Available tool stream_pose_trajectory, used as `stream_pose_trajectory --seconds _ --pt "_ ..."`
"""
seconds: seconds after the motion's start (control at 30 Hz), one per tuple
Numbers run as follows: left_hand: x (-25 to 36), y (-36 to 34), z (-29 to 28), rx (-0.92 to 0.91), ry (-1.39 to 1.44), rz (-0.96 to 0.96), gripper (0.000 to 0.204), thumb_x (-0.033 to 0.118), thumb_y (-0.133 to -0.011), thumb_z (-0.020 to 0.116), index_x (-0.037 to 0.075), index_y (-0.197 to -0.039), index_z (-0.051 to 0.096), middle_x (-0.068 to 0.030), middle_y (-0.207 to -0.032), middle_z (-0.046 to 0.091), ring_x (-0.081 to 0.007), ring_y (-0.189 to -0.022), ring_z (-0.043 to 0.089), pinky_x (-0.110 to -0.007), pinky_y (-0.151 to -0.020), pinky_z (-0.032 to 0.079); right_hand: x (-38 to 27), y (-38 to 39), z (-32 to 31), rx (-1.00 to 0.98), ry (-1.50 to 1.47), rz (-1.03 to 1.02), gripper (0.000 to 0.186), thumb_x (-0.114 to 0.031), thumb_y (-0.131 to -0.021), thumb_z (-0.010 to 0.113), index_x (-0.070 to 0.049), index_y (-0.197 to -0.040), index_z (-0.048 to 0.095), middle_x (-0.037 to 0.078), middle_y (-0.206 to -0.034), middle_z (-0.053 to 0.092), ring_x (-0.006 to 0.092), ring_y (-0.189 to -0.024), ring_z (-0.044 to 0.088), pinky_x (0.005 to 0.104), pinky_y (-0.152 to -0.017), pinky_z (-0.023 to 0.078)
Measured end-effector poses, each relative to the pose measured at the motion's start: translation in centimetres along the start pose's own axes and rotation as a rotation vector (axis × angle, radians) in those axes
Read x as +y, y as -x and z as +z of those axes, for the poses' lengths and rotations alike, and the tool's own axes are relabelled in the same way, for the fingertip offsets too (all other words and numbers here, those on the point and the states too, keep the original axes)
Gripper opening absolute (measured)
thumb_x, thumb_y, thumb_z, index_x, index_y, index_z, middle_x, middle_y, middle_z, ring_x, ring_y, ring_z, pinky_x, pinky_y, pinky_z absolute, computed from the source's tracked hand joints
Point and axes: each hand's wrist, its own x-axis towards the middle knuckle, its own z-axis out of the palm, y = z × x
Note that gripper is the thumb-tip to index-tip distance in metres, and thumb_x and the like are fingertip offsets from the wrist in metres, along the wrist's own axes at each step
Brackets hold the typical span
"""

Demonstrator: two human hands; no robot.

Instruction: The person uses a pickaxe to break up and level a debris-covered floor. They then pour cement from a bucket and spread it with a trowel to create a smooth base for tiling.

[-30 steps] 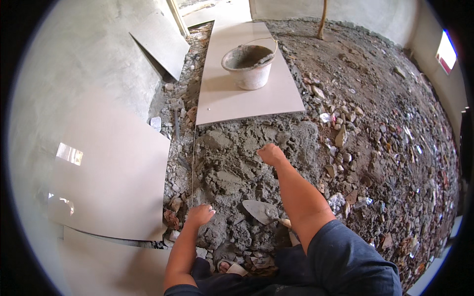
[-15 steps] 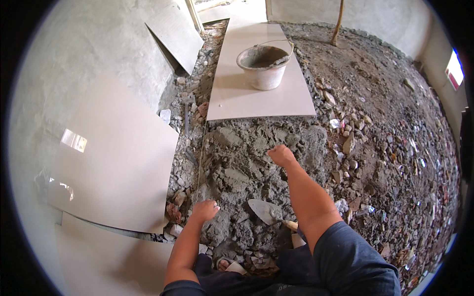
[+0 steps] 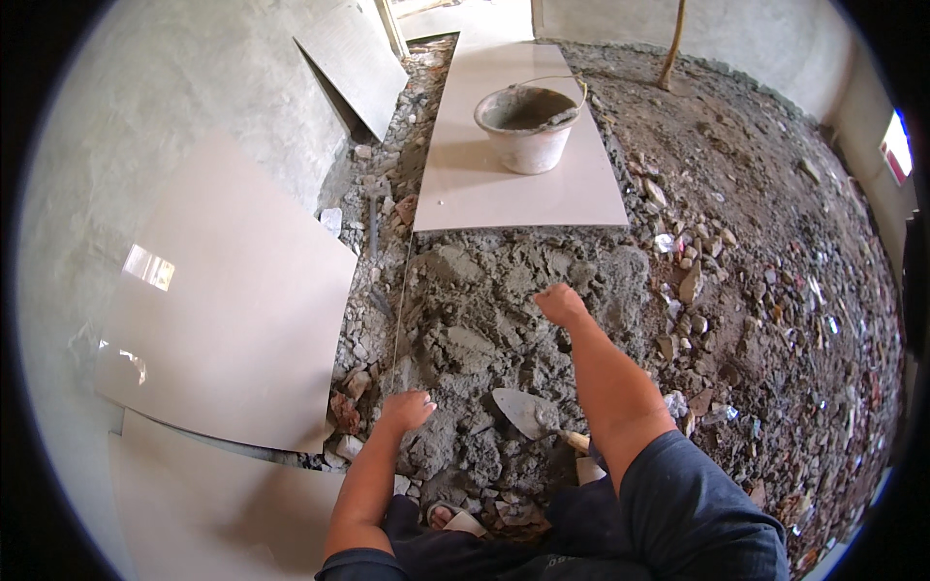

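A bed of rough wet grey mortar (image 3: pixel 465 349) lies in front of me. Low over its left side is my left hand (image 3: pixel 409 411), its fingers curled closed, near a thin taut string (image 3: pixel 401 320). My right hand (image 3: pixel 560 304), also closed, hovers over the mortar's right half. Whatever either hand may hold is hidden or too small to make out. Between my forearms a pointed trowel (image 3: pixel 526 412) rests on the mortar, its wooden handle toward my right arm. Beyond the mortar a large beige tile (image 3: pixel 523 203) lies flat, carrying a mortar-stained bucket (image 3: pixel 531 145).
Large loose tiles (image 3: pixel 232 320) lean by the left wall, with another tilted panel (image 3: pixel 358 73) farther back. A hammer-like tool (image 3: pixel 373 218) lies in the rubble along that side. Stones and dirt (image 3: pixel 756 290) cover the right, where a wooden pole (image 3: pixel 672 48) stands far back.
The whole view has shifted slightly, so the scene sits a little farther right. Both hands keep nearly the same place and closed shape; trowel and bucket stay put.
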Motion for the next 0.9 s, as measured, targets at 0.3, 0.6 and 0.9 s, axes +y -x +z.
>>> stream_pose_trajectory --seconds 0.3,0.6,0.9 --pt "-1.0 1.7 0.7 0.029 0.008 0.004 0.038 0.041 -0.088 0.050 0.008 -0.104 0.061 -0.0150 -0.108 0.061 -0.0335 -0.101 0.059 -0.047 -0.086 0.046 -1.3 -0.6 1.6 -0.051 0.071 -0.109 0.042 -0.040 -0.088 0.056 -0.002 -0.103 0.065 0.018 -0.104 0.064 0.0360 -0.096 0.059 0.0461 -0.081 0.048" --pt "-3.8 4.6 2.6 -0.034 0.059 -0.072 0.039 0.040 -0.089 0.049 0.007 -0.106 0.062 -0.0148 -0.110 0.061 -0.0340 -0.099 0.059 -0.048 -0.084 0.046 -5.2 -0.2 5.2 -0.124 0.195 -0.168 0.039 -0.038 -0.089 0.055 -0.001 -0.095 0.066 0.017 -0.094 0.064 0.0339 -0.087 0.061 0.0440 -0.076 0.048" --pt "-4.7 5.2 2.2 0.065 -0.001 -0.194 0.038 0.039 -0.088 0.051 0.007 -0.105 0.063 -0.0169 -0.115 0.055 -0.0337 -0.098 0.059 -0.050 -0.083 0.047 -5.4 0.1 4.9 -0.144 0.162 -0.232 0.039 -0.035 -0.091 0.048 -0.002 -0.103 0.066 0.020 -0.112 0.061 0.0396 -0.103 0.057 0.0448 -0.089 0.047"
